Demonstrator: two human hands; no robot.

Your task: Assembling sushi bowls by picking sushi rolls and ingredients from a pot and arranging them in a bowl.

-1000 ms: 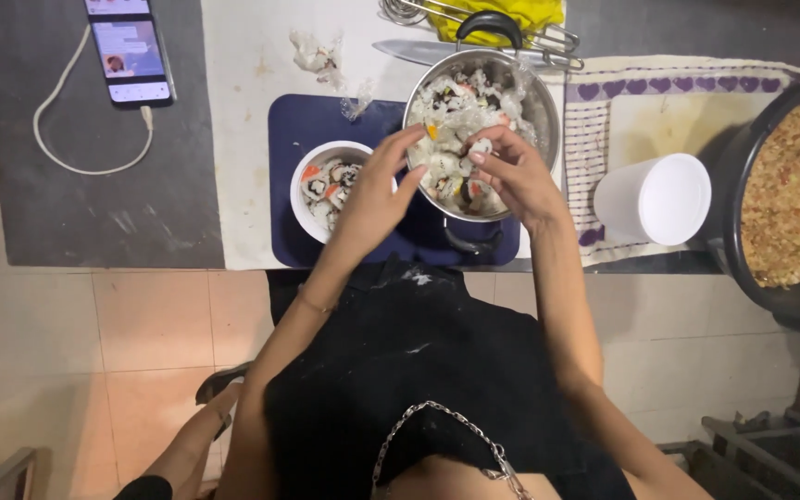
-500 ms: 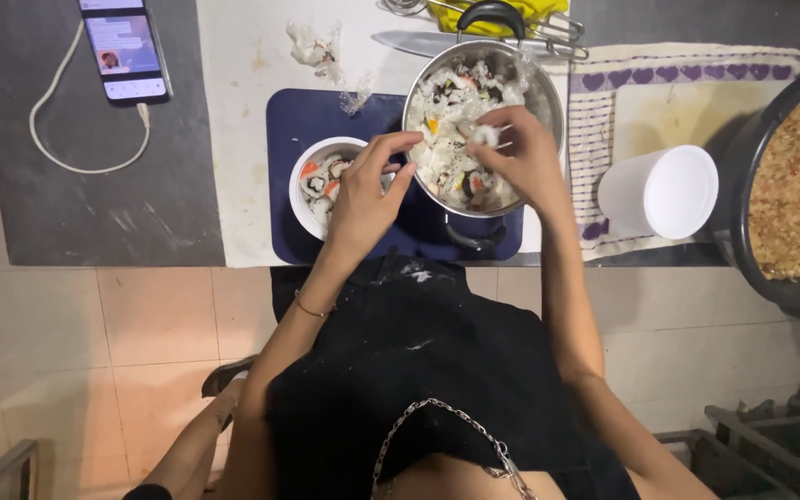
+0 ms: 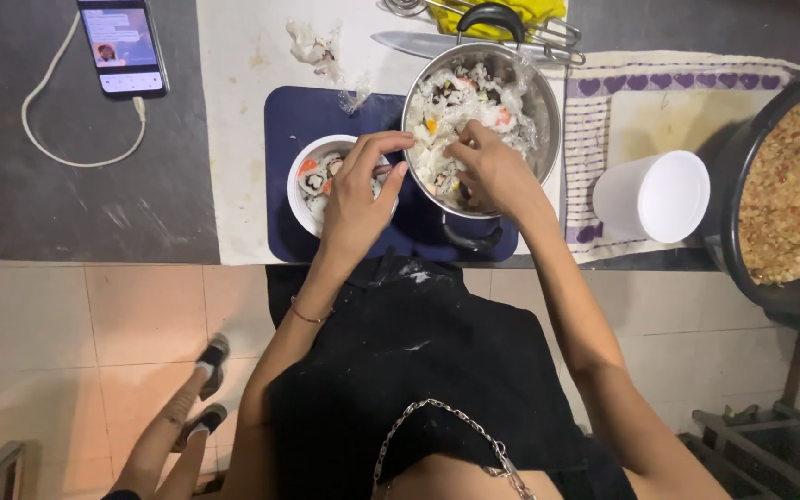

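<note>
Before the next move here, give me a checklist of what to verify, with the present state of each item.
1. Right hand inside the steel pot, fingers in the rice mix: ok.
2. Left hand over the white bowl, fingers at the pot rim: ok.
3. Whether either hand actually grips a piece: cannot tell, fingers hide it.
4. Bowl and pot both sit on the blue mat: ok.
5. Scraps of plastic wrap lie loose on the counter beyond the mat: not ok.
6. Knife lies flat behind the pot, apart from both hands: ok.
</note>
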